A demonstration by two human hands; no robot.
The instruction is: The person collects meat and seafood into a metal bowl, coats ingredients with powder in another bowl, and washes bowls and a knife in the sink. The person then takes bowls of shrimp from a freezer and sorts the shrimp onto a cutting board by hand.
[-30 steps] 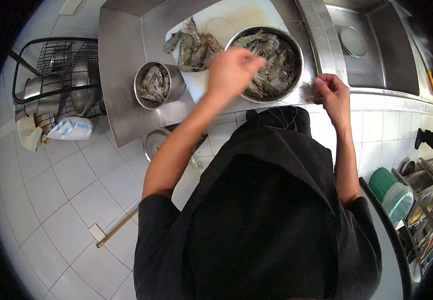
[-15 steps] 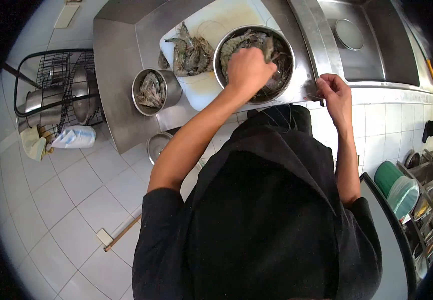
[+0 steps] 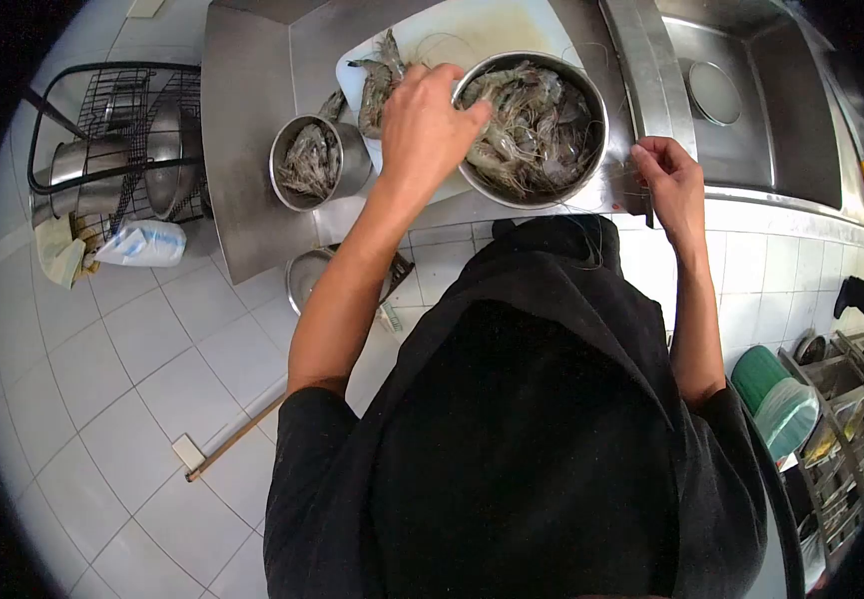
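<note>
My left hand [image 3: 424,132] is over the white cutting board [image 3: 492,28], its thumb spread from the fingers. It covers part of a pile of raw shrimp [image 3: 376,95], and its fingertips are partly hidden. Beside it, a large steel bowl [image 3: 599,160] holds many raw, whole shrimp [image 3: 537,125] with long feelers. To the left stands a smaller steel pot [image 3: 350,165] with more shrimp pieces [image 3: 309,165] inside. My right hand [image 3: 673,190] rests at the counter's front edge, thumb and fingers pinched together. What they grip, if anything, I cannot make out.
A steel sink [image 3: 786,110] with a round strainer [image 3: 714,93] lies to the right. A wire rack [image 3: 117,125] with steel bowls stands at the left. Below the counter is a round metal lid or pan [image 3: 307,280]. A green bin [image 3: 759,374] stands at lower right.
My left hand has moved left from inside the large bowl to the shrimp pile on the board, and its thumb has spread. My right hand has stayed at the counter edge.
</note>
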